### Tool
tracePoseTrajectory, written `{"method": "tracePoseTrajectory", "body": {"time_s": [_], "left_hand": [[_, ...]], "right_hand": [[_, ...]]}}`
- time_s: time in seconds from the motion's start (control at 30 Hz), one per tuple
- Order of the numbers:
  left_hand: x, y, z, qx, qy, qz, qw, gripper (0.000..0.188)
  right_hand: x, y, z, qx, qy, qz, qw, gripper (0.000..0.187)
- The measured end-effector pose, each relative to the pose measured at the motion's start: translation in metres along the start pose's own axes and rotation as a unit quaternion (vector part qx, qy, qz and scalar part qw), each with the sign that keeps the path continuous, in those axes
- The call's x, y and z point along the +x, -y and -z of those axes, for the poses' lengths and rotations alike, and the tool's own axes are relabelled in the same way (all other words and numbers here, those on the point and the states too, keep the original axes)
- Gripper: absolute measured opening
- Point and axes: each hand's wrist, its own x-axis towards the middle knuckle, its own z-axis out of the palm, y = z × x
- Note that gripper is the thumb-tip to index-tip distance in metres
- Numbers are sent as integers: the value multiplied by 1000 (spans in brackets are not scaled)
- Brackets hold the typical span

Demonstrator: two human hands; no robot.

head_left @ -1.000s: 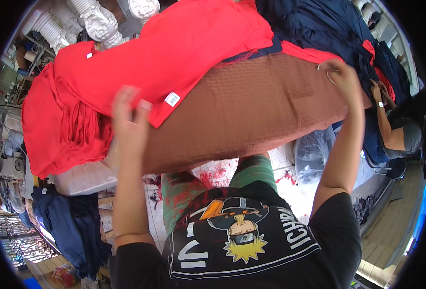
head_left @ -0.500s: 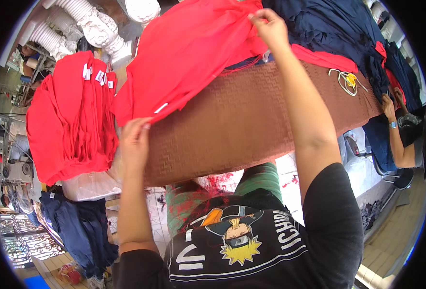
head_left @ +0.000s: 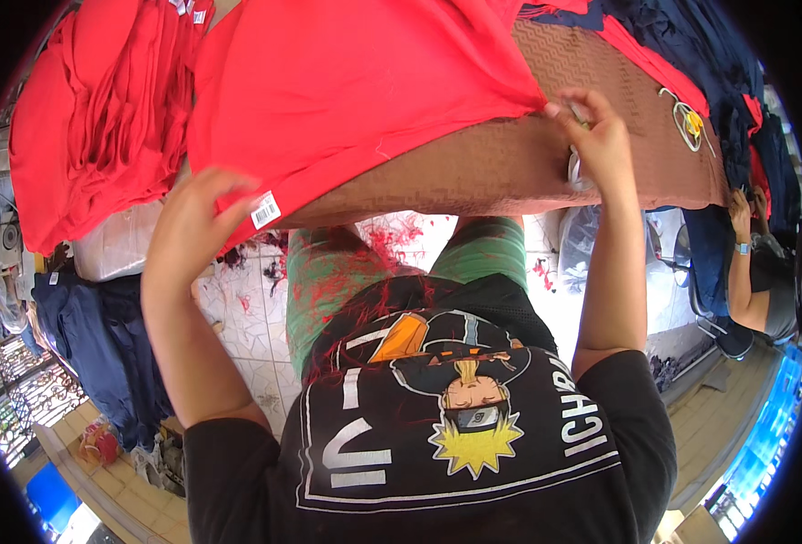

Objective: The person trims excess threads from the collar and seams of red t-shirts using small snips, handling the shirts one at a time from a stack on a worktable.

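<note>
A red garment (head_left: pixel 356 82) is spread over the brown padded table, its near edge running along the table's front. A white label (head_left: pixel 265 209) shows at its near left corner. Beside that label is my left hand (head_left: pixel 197 218), thumb and fingers apart over the cloth, the fingertips slightly blurred. On the other side, my right hand (head_left: pixel 603 140) pinches the garment's right corner between thumb and finger. That same hand also has a small metal-and-white object (head_left: pixel 575 169) at its palm, mostly hidden by the fingers.
Stacked red garments (head_left: pixel 102 118) lie at the left. Dark blue cloth (head_left: pixel 691 54) is heaped at the far right, near a white cord with a yellow piece (head_left: pixel 691 125) on the brown padded table (head_left: pixel 455 163). At the right edge, another person's hand (head_left: pixel 740 210) handles dark cloth.
The red garment has been drawn nearer, toward the table's front edge. My right hand came down and right with its corner; my left hand shifted left and its fingers spread.
</note>
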Motion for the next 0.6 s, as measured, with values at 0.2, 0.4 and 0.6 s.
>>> {"method": "tracePoseTrajectory", "body": {"time_s": [0.2,0.4,0.6], "left_hand": [[109,-53,-85,-51,-226,-71,970,33],[141,-44,-101,-160,-167,32,972,34],[51,-55,6,-322,376,-11,869,27]], "right_hand": [[2,57,8,-4,40,-67,997,22],[-11,77,3,-21,60,-80,995,20],[-10,50,9,36,18,-53,998,20]]}}
